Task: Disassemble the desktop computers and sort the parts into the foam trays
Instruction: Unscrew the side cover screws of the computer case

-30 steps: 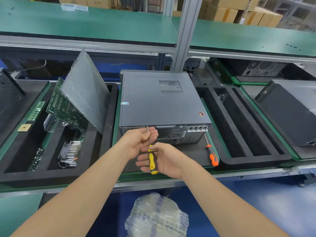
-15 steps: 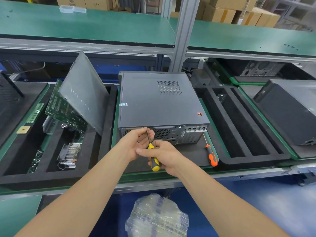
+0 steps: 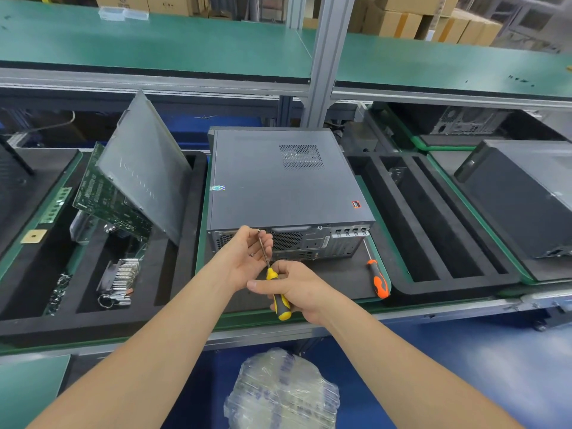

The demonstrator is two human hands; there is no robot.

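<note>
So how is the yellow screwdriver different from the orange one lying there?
The yellow screwdriver is gripped in the right hand, tilted tip-up toward the computer. The orange screwdriver lies flat on the black mat, untouched. The yellow one is at the computer's back, the orange one by its right corner. Both have thin metal shafts.

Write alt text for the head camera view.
A person's right hand grips a yellow screwdriver at the back of a grey desktop computer, while the left hand holds its shaft. An orange screwdriver lies to their right.
</note>
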